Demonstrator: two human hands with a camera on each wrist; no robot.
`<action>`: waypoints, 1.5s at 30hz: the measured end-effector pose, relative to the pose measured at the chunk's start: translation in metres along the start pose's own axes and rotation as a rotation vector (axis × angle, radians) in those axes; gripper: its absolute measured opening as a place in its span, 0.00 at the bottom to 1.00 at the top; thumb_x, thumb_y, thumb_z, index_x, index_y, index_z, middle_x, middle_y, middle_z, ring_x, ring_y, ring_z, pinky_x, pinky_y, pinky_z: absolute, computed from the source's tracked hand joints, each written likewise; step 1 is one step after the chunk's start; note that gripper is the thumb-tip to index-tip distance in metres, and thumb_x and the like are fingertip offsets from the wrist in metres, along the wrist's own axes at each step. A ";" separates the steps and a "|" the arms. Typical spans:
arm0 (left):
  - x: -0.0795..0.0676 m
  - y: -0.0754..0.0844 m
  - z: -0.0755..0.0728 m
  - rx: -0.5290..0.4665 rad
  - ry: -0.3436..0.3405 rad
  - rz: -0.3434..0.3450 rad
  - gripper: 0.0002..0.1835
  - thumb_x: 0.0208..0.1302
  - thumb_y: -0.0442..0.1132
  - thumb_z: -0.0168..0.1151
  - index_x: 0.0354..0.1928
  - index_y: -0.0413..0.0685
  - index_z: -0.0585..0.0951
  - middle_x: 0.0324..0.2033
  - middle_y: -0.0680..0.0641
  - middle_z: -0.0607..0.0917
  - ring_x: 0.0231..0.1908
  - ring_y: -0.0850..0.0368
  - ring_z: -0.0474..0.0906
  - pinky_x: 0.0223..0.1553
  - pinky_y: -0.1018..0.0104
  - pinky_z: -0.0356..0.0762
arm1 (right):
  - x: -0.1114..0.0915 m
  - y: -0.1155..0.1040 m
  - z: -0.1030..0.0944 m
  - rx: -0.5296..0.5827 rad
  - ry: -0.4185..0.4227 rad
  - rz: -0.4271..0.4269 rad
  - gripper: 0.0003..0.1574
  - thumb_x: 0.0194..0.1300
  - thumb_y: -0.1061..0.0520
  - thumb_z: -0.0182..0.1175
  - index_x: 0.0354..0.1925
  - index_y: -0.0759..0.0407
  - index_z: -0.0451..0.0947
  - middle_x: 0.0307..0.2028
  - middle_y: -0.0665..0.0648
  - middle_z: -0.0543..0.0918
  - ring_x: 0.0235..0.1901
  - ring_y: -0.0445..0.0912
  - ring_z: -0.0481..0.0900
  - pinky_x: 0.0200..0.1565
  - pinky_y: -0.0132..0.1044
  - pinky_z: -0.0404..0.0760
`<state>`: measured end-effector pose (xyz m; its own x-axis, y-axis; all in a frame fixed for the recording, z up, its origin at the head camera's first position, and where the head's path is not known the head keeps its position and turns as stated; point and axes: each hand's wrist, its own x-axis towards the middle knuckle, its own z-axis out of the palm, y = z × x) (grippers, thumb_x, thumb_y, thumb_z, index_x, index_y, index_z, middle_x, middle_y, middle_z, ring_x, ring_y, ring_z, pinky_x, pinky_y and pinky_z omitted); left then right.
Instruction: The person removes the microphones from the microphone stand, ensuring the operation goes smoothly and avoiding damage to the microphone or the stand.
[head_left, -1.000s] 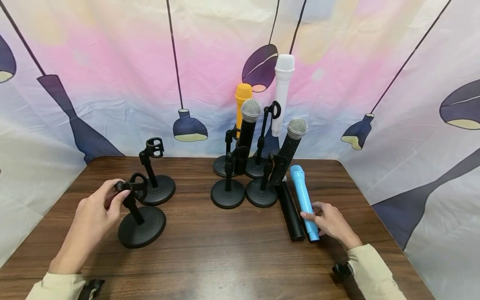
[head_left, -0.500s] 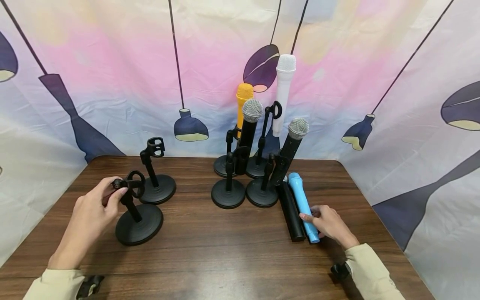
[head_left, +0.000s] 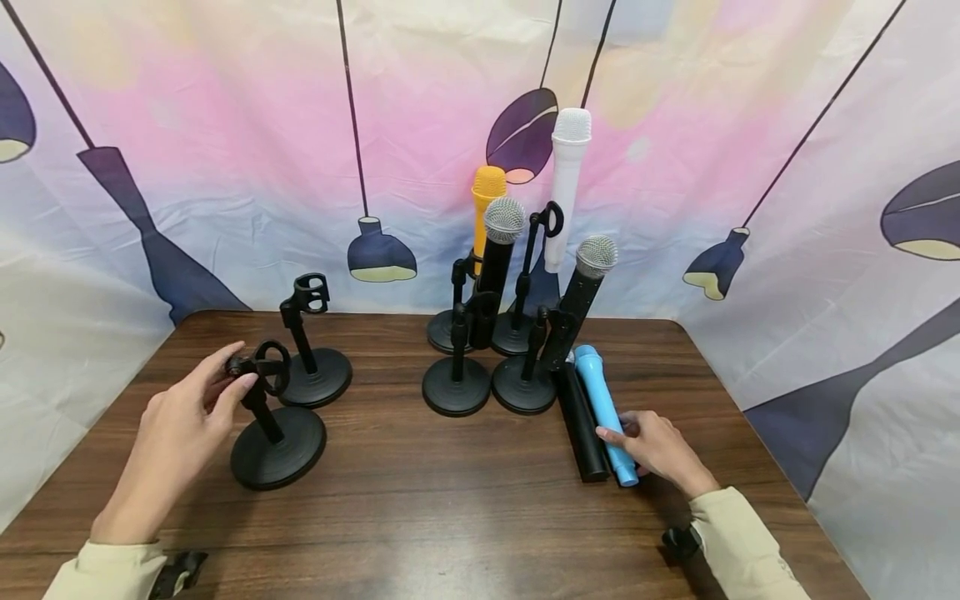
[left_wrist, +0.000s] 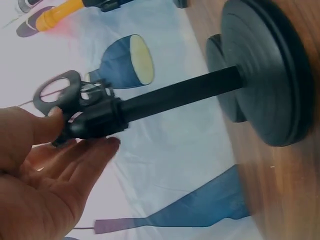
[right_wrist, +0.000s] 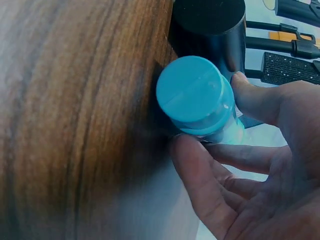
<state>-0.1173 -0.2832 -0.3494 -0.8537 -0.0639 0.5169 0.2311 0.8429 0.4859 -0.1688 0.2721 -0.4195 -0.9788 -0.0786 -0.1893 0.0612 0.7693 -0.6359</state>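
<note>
On the left, my left hand point(head_left: 180, 433) holds the top joint of a black desktop microphone stand point(head_left: 279, 450), thumb on one side and fingers on the other. The stand's round base is on the table, and its ring clip point(left_wrist: 59, 92) has no microphone in it. A second black stand point(head_left: 318, 379) with a vacant clip is just behind. At the right, my right hand point(head_left: 660, 450) pinches the lower end of a light blue microphone point(head_left: 603, 408) between thumb and fingers. That microphone lies alongside a black microphone point(head_left: 581, 429), its flat end towards me point(right_wrist: 192, 92).
Several stands cluster at the back middle. Two black microphones with silver heads point(head_left: 504, 218) point(head_left: 596, 256), a yellow one point(head_left: 489, 187) and a white one point(head_left: 570, 167) rise there. A patterned cloth point(head_left: 262, 125) hangs behind the wooden table point(head_left: 450, 517).
The blue microphone's head end has come down and nearer the black microphone, with my right hand still on it. The left-hand stand has shifted slightly left; my left index finger has lifted a little.
</note>
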 end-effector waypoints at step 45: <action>0.070 0.123 0.132 -0.489 -0.379 0.019 0.31 0.78 0.47 0.56 0.76 0.46 0.60 0.70 0.37 0.69 0.70 0.42 0.65 0.65 0.43 0.66 | -0.004 -0.052 -0.029 -0.182 0.098 -0.223 0.43 0.71 0.36 0.62 0.63 0.71 0.75 0.46 0.62 0.85 0.42 0.51 0.85 0.39 0.45 0.83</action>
<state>-0.2102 -0.1133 -0.3468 -0.9330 0.2189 0.2856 0.3584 0.4935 0.7925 -0.1738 0.2507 -0.3645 -0.9789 -0.2037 0.0192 -0.1850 0.8415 -0.5076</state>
